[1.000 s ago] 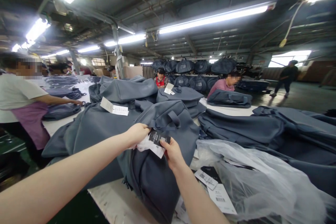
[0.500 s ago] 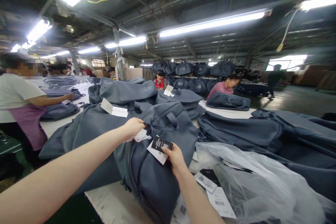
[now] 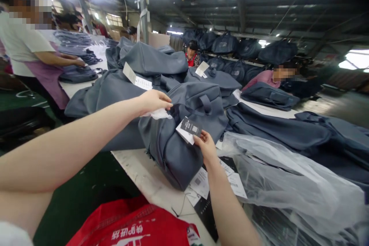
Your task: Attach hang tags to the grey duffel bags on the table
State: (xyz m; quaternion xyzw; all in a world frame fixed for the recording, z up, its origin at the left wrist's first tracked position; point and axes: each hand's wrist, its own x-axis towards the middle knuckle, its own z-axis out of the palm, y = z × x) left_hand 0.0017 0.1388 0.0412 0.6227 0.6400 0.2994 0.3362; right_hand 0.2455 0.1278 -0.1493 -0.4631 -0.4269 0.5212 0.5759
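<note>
A grey-blue bag (image 3: 184,130) lies on the white table (image 3: 144,171) in front of me. My left hand (image 3: 154,102) is closed on a small white piece of paper or plastic (image 3: 158,114) at the bag's top opening. My right hand (image 3: 205,146) pinches a black and white hang tag (image 3: 188,128) held over the bag's side. More printed tags (image 3: 219,184) lie on the table beneath my right forearm.
Clear plastic bags (image 3: 282,184) are heaped at the right. Several grey bags (image 3: 155,59) cover the table beyond. A person in a purple apron (image 3: 34,54) works at the left; two others sit at the far side. A red bag (image 3: 135,230) sits below the table edge.
The view has tilted down and nearer. My right hand has drawn the hang tag away from my left hand, which stays at the bag's opening with the white piece.
</note>
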